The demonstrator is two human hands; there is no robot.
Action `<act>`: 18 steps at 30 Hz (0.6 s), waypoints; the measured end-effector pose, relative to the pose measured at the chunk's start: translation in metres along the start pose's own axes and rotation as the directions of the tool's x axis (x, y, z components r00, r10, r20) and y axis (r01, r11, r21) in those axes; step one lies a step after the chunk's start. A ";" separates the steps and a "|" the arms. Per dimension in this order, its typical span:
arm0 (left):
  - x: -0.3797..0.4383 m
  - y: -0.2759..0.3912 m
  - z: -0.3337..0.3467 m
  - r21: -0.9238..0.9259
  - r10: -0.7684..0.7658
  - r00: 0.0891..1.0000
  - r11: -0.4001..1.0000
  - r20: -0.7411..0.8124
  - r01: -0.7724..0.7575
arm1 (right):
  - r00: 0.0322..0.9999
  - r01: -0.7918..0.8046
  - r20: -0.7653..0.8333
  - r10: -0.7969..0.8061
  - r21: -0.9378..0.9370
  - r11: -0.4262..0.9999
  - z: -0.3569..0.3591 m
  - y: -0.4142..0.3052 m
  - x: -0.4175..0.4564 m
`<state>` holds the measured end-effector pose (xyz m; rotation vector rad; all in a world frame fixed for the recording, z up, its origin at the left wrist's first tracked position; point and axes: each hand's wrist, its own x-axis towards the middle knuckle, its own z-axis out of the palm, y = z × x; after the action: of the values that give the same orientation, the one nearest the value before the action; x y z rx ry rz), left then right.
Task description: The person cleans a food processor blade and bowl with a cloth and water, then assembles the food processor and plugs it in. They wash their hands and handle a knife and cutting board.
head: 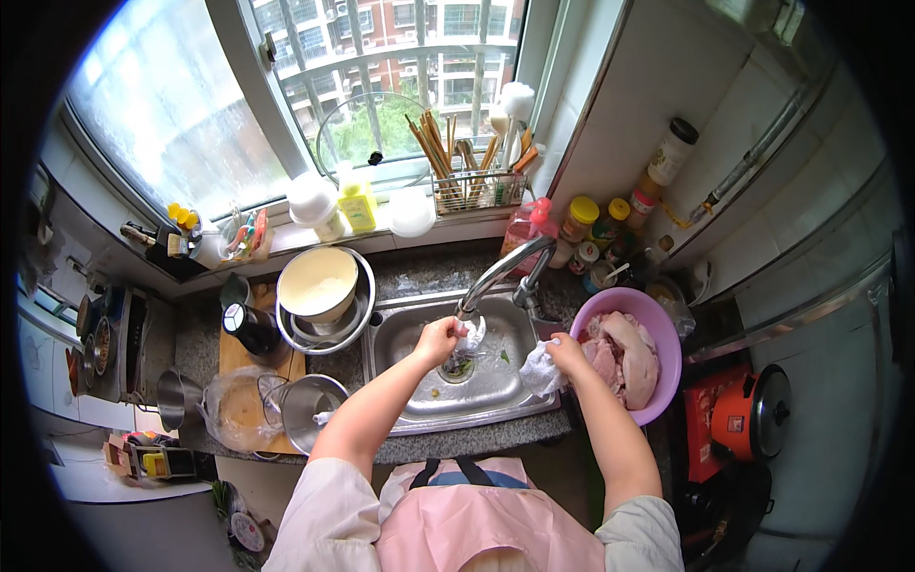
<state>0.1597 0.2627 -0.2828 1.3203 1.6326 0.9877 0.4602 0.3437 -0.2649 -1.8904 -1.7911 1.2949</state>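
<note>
My left hand (438,342) is under the spout of the chrome faucet (504,268), closed on a small white object (472,336) that I cannot make out exactly. Water seems to run there into the stainless steel sink (418,322). Over the sink's right side, my right hand (568,354) grips a crumpled whitish cloth (541,370), which hangs from the fingers. Bits of green leaf (505,355) lie on the sink floor and at the drain. Just right of my right hand stands a purple basin (670,357) holding pieces of raw meat (629,357).
Stacked bowls (317,284), a dark bottle (250,330), a wooden cutting board (232,350), a plastic bag (243,411) and a metal pot (311,407) stand left. Jars (580,218) and a pink pump bottle (530,229) are behind right. An orange cooker (734,417) sits farther right.
</note>
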 end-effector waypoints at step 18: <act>-0.024 0.033 -0.006 -0.048 0.161 0.984 0.985 -0.070 -0.165 | 0.947 -0.322 0.286 0.149 0.820 0.473 0.017 -0.011 0.047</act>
<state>0.1694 0.2439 -0.2478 1.4159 1.5543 1.1762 0.4338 0.3819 -0.2870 -1.4282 -0.5951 1.9940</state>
